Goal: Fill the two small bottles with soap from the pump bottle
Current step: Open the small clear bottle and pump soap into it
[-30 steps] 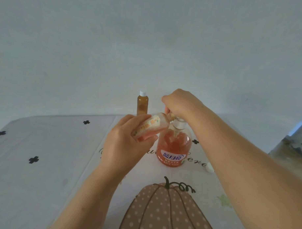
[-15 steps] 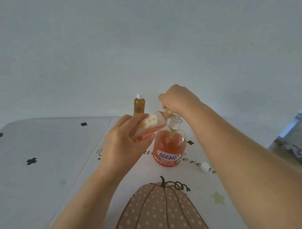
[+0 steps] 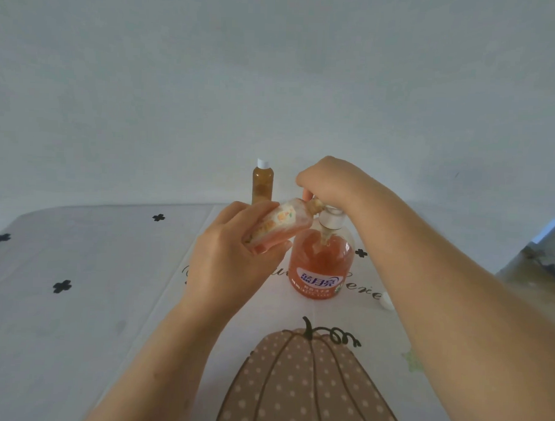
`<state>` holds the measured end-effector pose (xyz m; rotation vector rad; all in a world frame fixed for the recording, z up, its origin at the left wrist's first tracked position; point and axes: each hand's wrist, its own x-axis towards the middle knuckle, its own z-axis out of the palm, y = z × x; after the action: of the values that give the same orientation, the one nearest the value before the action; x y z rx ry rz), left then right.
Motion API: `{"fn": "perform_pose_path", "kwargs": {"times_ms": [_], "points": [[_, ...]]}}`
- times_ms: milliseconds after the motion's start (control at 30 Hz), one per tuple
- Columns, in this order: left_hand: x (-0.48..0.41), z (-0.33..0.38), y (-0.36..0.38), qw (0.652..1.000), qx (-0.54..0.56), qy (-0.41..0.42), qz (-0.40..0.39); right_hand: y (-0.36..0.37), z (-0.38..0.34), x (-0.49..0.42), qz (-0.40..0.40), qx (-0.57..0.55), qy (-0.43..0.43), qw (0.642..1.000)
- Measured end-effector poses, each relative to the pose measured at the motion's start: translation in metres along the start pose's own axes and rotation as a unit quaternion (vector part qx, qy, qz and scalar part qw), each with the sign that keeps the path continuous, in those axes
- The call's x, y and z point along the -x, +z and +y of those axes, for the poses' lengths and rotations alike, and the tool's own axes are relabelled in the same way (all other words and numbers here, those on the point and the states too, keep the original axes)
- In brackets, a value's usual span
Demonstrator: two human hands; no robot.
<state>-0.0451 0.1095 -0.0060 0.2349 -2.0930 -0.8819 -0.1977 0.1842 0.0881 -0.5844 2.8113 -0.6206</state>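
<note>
Just above the frame's centre, behind both hands, a second small bottle (image 3: 263,184) stands upright at the table's far edge, well apart from the hands. It is a slim cylinder of amber liquid with a white cap. Right of centre a loose white cap (image 3: 386,300) lies on the tablecloth (image 3: 77,329), half hidden by the right forearm. The cloth is pale and smooth, printed with a dotted pumpkin (image 3: 304,384) at lower centre and black clover marks (image 3: 62,286) at left.

The left hand (image 3: 233,259) wraps its fingers round the small bottle (image 3: 290,221), held tilted at mid-frame with its neck against the pump's spout; the hand covers its lower end. The right hand (image 3: 330,180) curls down over the head of the pump bottle (image 3: 321,268) and grips it (the head itself is hidden).

The pump bottle is round, clear plastic, with orange soap, a white collar and a blue-and-white label. The small bottle is translucent, with a flecked orange-and-green label and pinkish soap along its lower side.
</note>
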Motion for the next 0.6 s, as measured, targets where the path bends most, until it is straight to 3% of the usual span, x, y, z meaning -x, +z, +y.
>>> {"fn": "perform_pose_path", "kwargs": {"times_ms": [600], "points": [[0.002, 0.002, 0.002, 0.999, 0.017, 0.020, 0.020, -0.013, -0.007, 0.011, 0.045, 0.047, -0.018, 0.998]]}}
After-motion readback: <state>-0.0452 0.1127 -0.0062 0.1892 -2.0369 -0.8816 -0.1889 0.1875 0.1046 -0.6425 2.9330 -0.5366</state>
